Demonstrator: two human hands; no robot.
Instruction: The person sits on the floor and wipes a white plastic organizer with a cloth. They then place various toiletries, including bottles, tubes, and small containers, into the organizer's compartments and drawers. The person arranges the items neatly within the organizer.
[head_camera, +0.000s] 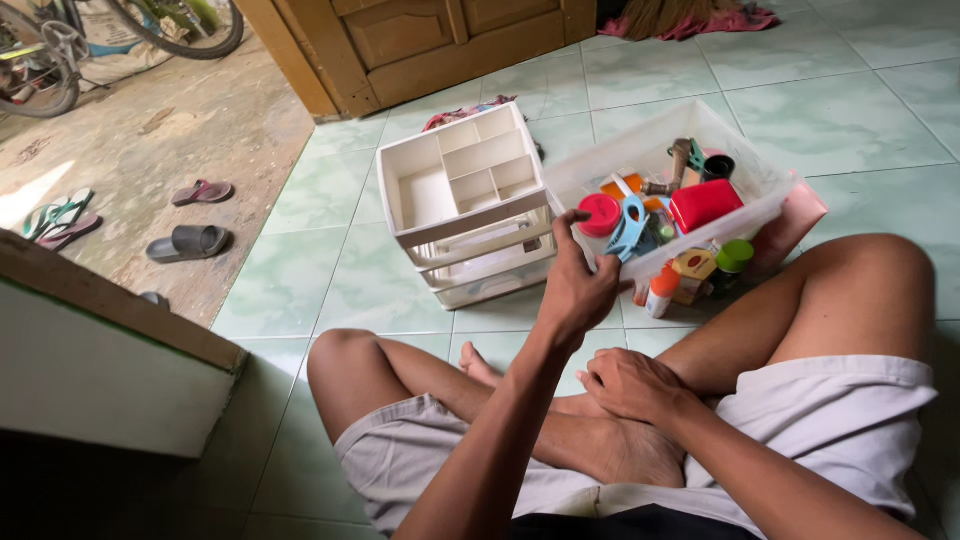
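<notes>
Seated cross-legged. Left hand (578, 290) raised on an outstretched arm, back toward the camera, fingers loosely curled, thumb up, gripping nothing. Right hand (630, 385) rests palm-down on the crossed ankles, fingers relaxed and bent; forearm angles in from lower right.

Pale grey shorts (800, 420) — bare feet

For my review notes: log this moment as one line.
left hand: reaching to clear bin of small items | right hand: resting on foot | white drawer organizer: beside bin, compartments empty
</notes>
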